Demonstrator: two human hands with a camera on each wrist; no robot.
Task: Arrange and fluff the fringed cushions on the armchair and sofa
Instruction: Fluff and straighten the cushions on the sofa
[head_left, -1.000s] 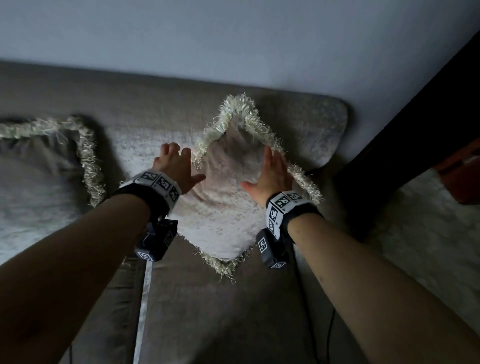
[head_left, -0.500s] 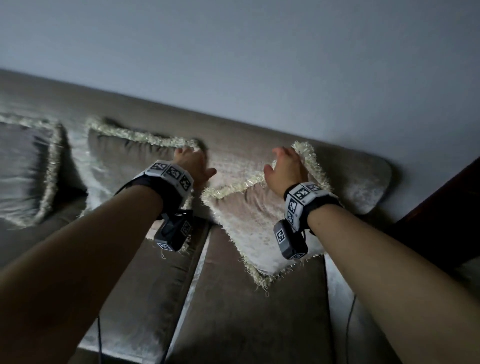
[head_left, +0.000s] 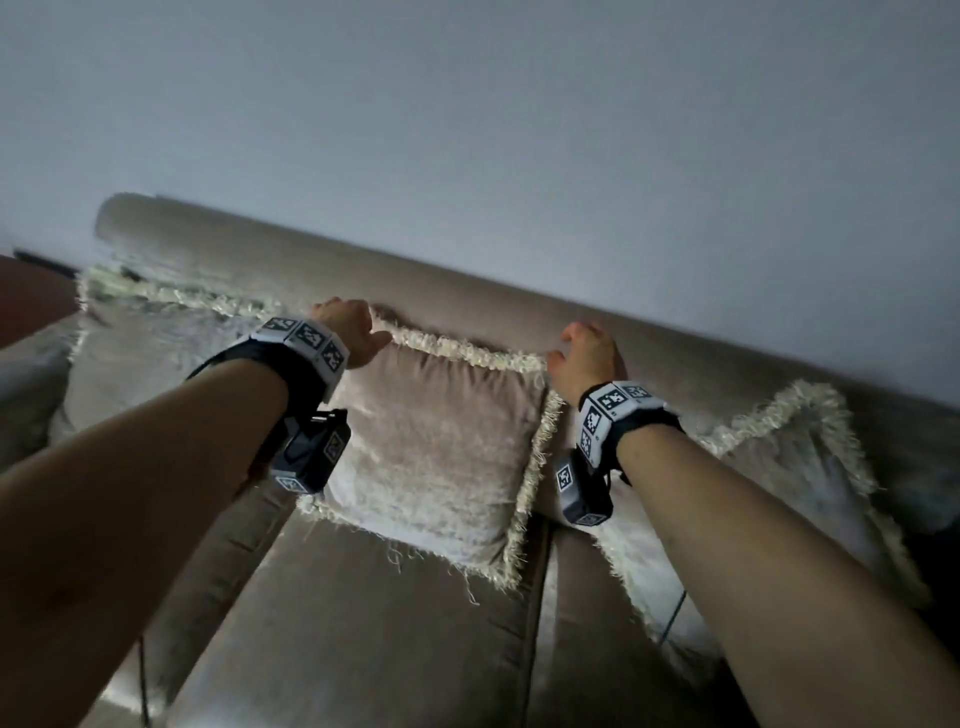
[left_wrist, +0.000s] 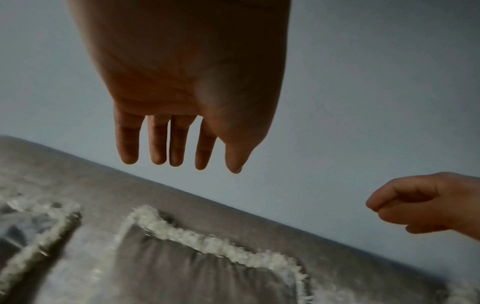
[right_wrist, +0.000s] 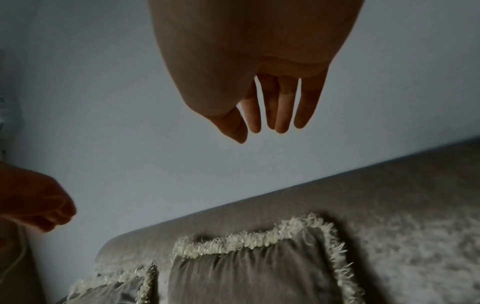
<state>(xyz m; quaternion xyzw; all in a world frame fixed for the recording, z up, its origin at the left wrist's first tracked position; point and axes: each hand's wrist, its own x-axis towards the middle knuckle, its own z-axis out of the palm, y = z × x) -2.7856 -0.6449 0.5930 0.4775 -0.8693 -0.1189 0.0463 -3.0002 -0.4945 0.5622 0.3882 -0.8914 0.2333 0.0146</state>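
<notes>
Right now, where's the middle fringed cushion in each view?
Head: middle cushion at frame centre, leaning on the sofa.
Left wrist: bottom centre, blurred, fringe along its top edge.
Right wrist: bottom centre, top fringe and right corner visible.
Shared landmark: sofa backrest, its top edge slanting across all three views.

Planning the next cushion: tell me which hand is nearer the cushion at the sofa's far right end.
Right. The right hand hovers at the middle cushion's top right corner, beside the far-right cushion. The left hand is at the middle cushion's top left corner.
</notes>
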